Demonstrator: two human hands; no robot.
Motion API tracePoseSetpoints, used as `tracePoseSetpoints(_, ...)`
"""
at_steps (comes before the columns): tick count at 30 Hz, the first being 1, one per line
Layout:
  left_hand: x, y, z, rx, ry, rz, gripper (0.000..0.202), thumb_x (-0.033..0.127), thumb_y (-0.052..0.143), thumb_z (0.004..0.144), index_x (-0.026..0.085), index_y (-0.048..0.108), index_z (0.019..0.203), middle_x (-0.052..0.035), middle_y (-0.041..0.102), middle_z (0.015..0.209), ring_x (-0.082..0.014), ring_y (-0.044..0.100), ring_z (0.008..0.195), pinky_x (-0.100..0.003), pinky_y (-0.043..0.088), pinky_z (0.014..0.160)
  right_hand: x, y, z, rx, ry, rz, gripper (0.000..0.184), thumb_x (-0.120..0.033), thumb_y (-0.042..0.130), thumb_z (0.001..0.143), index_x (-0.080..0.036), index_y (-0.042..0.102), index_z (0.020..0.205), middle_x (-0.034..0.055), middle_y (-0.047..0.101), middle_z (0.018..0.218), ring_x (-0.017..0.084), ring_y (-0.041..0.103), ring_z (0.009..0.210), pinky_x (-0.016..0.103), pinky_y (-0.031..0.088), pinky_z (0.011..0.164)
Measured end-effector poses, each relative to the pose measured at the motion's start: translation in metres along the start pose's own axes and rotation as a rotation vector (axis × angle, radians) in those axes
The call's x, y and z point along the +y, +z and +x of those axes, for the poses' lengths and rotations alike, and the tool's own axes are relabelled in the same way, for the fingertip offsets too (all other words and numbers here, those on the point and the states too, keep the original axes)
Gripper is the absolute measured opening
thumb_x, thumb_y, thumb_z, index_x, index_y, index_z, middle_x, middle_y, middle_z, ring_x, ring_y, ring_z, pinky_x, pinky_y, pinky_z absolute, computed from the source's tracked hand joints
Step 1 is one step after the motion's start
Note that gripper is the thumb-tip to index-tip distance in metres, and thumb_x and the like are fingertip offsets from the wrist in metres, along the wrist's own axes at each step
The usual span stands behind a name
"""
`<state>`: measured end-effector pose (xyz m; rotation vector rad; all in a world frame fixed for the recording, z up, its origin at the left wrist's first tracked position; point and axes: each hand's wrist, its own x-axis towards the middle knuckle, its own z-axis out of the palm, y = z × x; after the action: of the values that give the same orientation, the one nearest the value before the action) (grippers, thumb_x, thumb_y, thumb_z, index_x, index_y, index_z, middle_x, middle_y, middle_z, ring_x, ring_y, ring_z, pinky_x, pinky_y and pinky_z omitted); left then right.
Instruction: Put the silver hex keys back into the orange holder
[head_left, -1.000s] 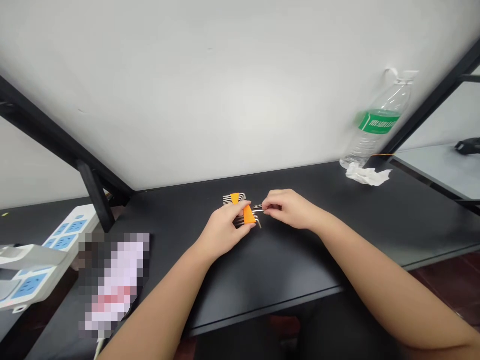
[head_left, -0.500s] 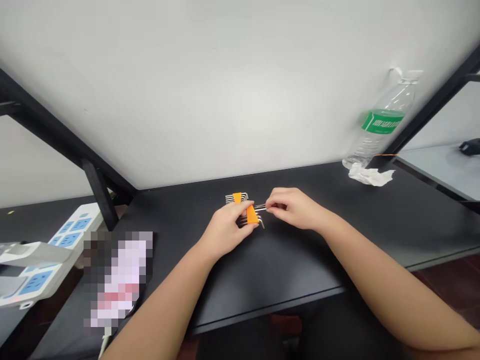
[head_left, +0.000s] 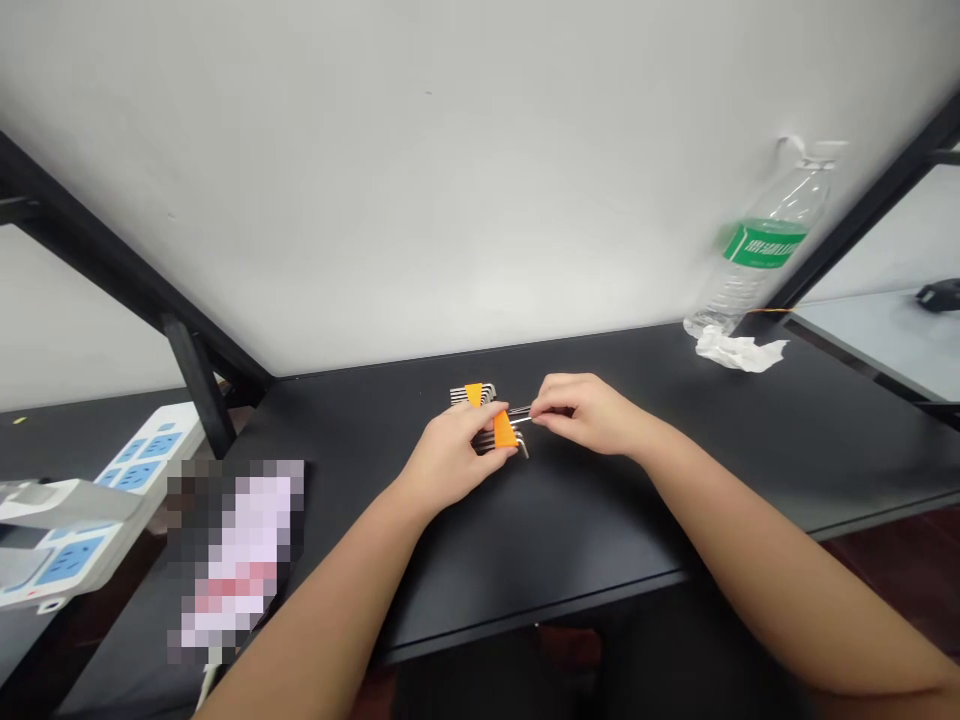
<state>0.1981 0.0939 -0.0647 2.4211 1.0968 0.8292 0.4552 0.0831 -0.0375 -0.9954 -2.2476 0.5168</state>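
Only the view has shifted slightly since 1 second ago; both hands keep their places. The left hand (head_left: 448, 455) closes thumb and fingers around an angular orange plastic holder (head_left: 505, 432) of bent, shiny steel hex keys (head_left: 458, 397), nearer the smooth black tabletop's (head_left: 540, 540) back edge. The right hand (head_left: 589, 413) pinches at least 1 slim key (head_left: 521, 420). Crumpled white tissue (head_left: 741, 353) lies toward the back right corner.
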Motion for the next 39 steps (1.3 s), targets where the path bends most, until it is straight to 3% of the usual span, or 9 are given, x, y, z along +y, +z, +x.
tracePoseSetpoints(5,0.004,-0.001,0.001,-0.046,-0.002,0.015,0.052,0.039,0.077,0.084,0.024,0.067,0.133,-0.005,0.072,0.108,-0.021,0.069,0.096,-0.034,0.058,0.087,-0.004,0.004,0.002,-0.038,-0.001,0.0,0.014,-0.015,0.062,0.095,-0.019,0.076,0.096,0.0037,0.063,0.089,0.013,0.059,0.074,0.028,0.047,0.07)
tracePoseSetpoints(9,0.014,-0.004,0.003,-0.103,0.037,0.067,0.035,0.035,0.074,0.086,0.027,0.072,0.12,-0.0026,0.071,0.095,-0.0208,0.065,0.089,-0.034,0.056,0.079,-0.013,0.018,0.005,-0.029,0.029,0.175,0.014,-0.011,0.059,0.09,-0.019,0.068,0.098,0.0033,0.061,0.095,0.013,0.059,0.076,0.026,0.049,0.069)
tracePoseSetpoints(13,0.015,-0.006,0.004,-0.08,0.06,0.083,0.03,0.035,0.074,0.085,0.027,0.073,0.114,-0.0031,0.072,0.097,-0.0226,0.065,0.093,-0.038,0.056,0.088,-0.014,0.025,0.007,-0.005,0.101,0.338,0.02,-0.006,0.056,0.085,-0.02,0.059,0.099,0.0011,0.06,0.096,0.012,0.059,0.076,0.025,0.051,0.068)
tracePoseSetpoints(17,0.006,-0.003,0.002,-0.021,0.013,0.045,0.048,0.037,0.076,0.084,0.024,0.068,0.13,-0.0059,0.074,0.113,-0.0241,0.069,0.103,-0.038,0.057,0.094,0.003,0.014,0.005,0.014,0.156,0.052,0.01,-0.012,0.059,0.088,-0.019,0.063,0.093,0.0027,0.061,0.095,0.014,0.059,0.079,0.028,0.049,0.072)
tracePoseSetpoints(21,-0.001,-0.001,0.001,-0.034,-0.016,0.043,0.052,0.038,0.076,0.084,0.023,0.067,0.133,-0.0045,0.076,0.112,-0.0233,0.072,0.1,-0.036,0.058,0.093,0.029,0.003,0.002,-0.062,0.254,-0.265,0.014,-0.017,0.062,0.093,-0.02,0.073,0.1,0.0059,0.062,0.101,0.017,0.06,0.083,0.031,0.048,0.077)
tracePoseSetpoints(25,-0.003,-0.001,0.002,-0.045,-0.029,0.049,0.052,0.04,0.075,0.084,0.024,0.068,0.132,-0.0044,0.076,0.113,-0.0235,0.073,0.101,-0.036,0.059,0.093,0.04,0.009,0.001,-0.15,0.27,-0.282,0.021,-0.018,0.064,0.094,-0.023,0.076,0.11,0.0064,0.064,0.106,0.017,0.063,0.088,0.03,0.048,0.079)
tracePoseSetpoints(33,-0.003,-0.002,0.002,-0.017,-0.02,0.055,0.05,0.036,0.075,0.084,0.026,0.066,0.133,-0.0058,0.073,0.124,-0.0247,0.072,0.108,-0.038,0.06,0.095,0.034,0.018,0.004,-0.175,0.245,-0.354,0.029,-0.02,0.058,0.099,-0.026,0.073,0.123,0.0061,0.063,0.106,0.017,0.062,0.089,0.028,0.045,0.074)
tracePoseSetpoints(36,-0.003,-0.003,0.002,-0.009,-0.011,0.053,0.049,0.034,0.074,0.085,0.027,0.066,0.133,-0.0062,0.072,0.126,-0.0251,0.071,0.112,-0.039,0.06,0.096,0.025,0.017,0.006,-0.198,0.259,-0.416,0.021,-0.021,0.055,0.1,-0.023,0.075,0.108,0.0062,0.063,0.101,0.016,0.061,0.081,0.027,0.042,0.067)
tracePoseSetpoints(39,-0.002,-0.005,0.003,-0.03,0.024,0.038,0.05,0.034,0.074,0.086,0.027,0.064,0.135,-0.0075,0.071,0.128,-0.0252,0.069,0.115,-0.04,0.06,0.098,0.013,0.017,0.006,-0.271,0.341,-0.542,0.01,-0.018,0.06,0.092,-0.018,0.07,0.089,0.0077,0.062,0.094,0.016,0.057,0.068,0.029,0.036,0.057)
